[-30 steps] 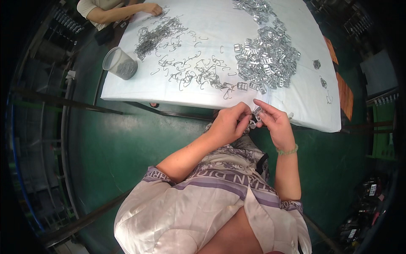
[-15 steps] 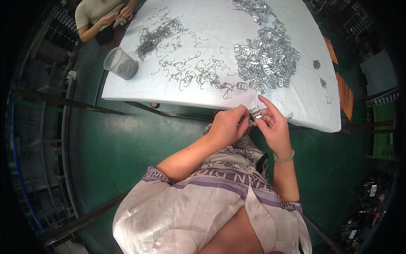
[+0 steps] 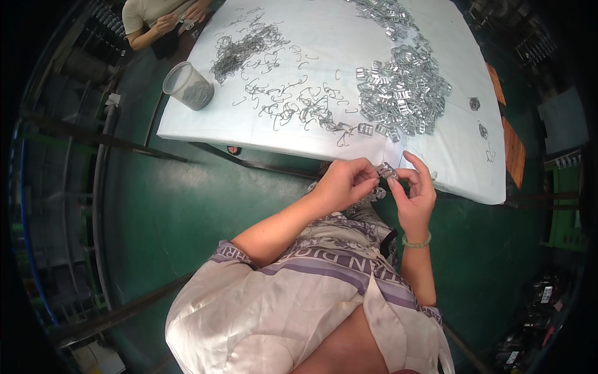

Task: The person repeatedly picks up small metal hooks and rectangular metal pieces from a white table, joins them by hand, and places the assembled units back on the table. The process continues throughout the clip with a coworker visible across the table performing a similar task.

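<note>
My right hand (image 3: 417, 190) grips a small shiny metal clip (image 3: 387, 171) between thumb and fingers, its index finger raised above it. Close against the clip's left side, my left hand (image 3: 349, 184) is closed in a pinch; what its fingertips hold, if anything, is too small to tell. Both hands are at the near edge of the white-covered table (image 3: 280, 142). Just beyond them lies a heap of similar metal clips (image 3: 405, 96). Thin bent wire hooks (image 3: 314, 109) are strewn left of that heap, with a denser tangle of hooks (image 3: 240, 56) farther back.
A translucent plastic tub (image 3: 190, 87) with grey wire pieces stands at the table's left corner. Small wire bundles (image 3: 474, 103) lie on the right side. Across the far left, a co-worker's hands (image 3: 180, 17) handle a small piece. Wooden boards (image 3: 512, 149) jut beyond the right edge.
The view has shifted a little, so the table sits slightly farther right. In my right hand the clip has turned to a different tilt. My left hand stays beside it, still pinched.
</note>
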`<state>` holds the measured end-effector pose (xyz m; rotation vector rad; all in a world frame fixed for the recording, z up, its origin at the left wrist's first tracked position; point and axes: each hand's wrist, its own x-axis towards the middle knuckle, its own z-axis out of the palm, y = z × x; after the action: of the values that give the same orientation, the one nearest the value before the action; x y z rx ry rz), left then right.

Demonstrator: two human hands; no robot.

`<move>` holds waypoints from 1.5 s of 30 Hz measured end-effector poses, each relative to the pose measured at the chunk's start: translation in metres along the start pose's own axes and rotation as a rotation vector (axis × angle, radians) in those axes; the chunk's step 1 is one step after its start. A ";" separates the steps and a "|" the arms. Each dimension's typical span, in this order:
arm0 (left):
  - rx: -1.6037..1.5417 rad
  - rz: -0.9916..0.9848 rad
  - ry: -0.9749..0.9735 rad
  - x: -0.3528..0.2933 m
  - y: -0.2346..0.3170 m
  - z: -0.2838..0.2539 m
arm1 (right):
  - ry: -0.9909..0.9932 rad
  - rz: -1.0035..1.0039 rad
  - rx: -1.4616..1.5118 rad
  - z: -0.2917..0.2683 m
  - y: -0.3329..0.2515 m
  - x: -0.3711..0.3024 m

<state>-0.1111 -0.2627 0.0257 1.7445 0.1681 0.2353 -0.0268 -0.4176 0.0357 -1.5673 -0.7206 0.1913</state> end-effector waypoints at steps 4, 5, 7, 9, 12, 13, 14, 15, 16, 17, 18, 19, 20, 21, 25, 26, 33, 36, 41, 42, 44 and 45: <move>-0.137 -0.054 -0.025 -0.001 -0.003 0.000 | 0.002 0.076 0.172 -0.001 0.002 -0.001; -0.148 -0.062 -0.029 -0.001 -0.003 0.000 | 0.003 0.082 0.187 -0.001 0.002 -0.002; -0.168 -0.076 -0.034 -0.001 -0.001 -0.001 | 0.004 0.091 0.220 -0.001 0.000 -0.001; -0.184 -0.082 -0.040 -0.001 -0.002 -0.002 | 0.023 0.106 0.209 0.000 0.000 -0.002; -0.177 -0.069 -0.058 -0.001 -0.004 -0.005 | 0.046 0.121 0.205 -0.001 0.000 -0.007; -0.170 -0.061 -0.066 -0.001 -0.005 -0.007 | 0.052 0.125 0.205 0.000 0.000 -0.008; -0.153 -0.045 -0.052 0.000 -0.007 -0.011 | 0.051 0.121 0.207 0.001 0.001 -0.009; -0.137 -0.029 -0.045 0.002 -0.009 -0.016 | 0.055 0.119 0.206 0.001 0.002 -0.011; -0.122 -0.012 -0.039 0.004 -0.011 -0.022 | 0.060 0.116 0.204 0.000 0.003 -0.013; -0.016 -0.111 0.016 0.007 -0.014 -0.034 | 0.065 0.113 0.186 0.000 0.005 -0.014; 0.187 -0.133 0.151 0.012 -0.023 -0.045 | 0.072 0.108 0.171 0.000 0.007 -0.015; 0.361 -0.052 0.275 0.018 -0.033 -0.057 | 0.079 0.104 0.153 -0.001 0.008 -0.017; 0.570 -0.068 0.360 0.024 -0.041 -0.070 | 0.082 0.106 0.149 -0.001 0.009 -0.018; 0.757 -0.113 0.403 0.029 -0.050 -0.082 | 0.080 0.107 0.150 -0.001 0.010 -0.018; 1.080 -0.179 0.443 0.045 -0.085 -0.099 | 0.072 0.093 0.113 0.002 0.009 -0.020; 1.106 -0.157 0.439 0.049 -0.090 -0.098 | 0.074 0.083 0.109 0.003 0.009 -0.020; 1.358 -0.105 0.232 0.068 -0.079 -0.093 | 0.109 0.070 0.060 0.001 0.011 -0.024; 1.374 -0.081 0.176 0.073 -0.077 -0.097 | 0.132 0.066 0.036 0.002 0.013 -0.025; 1.358 -0.159 0.159 0.076 -0.075 -0.101 | 0.152 0.068 0.018 0.004 0.010 -0.025; 1.377 -0.165 0.156 0.076 -0.073 -0.101 | 0.156 0.052 -0.001 0.003 0.010 -0.025; 1.381 -0.197 0.100 0.078 -0.065 -0.095 | 0.160 0.021 -0.037 0.002 0.011 -0.025; 1.381 -0.215 0.073 0.079 -0.062 -0.093 | 0.164 0.023 -0.036 0.002 0.011 -0.025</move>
<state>-0.0567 -0.1438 -0.0143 3.0509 0.6823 -0.0158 -0.0442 -0.4292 0.0173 -1.6056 -0.5801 0.0662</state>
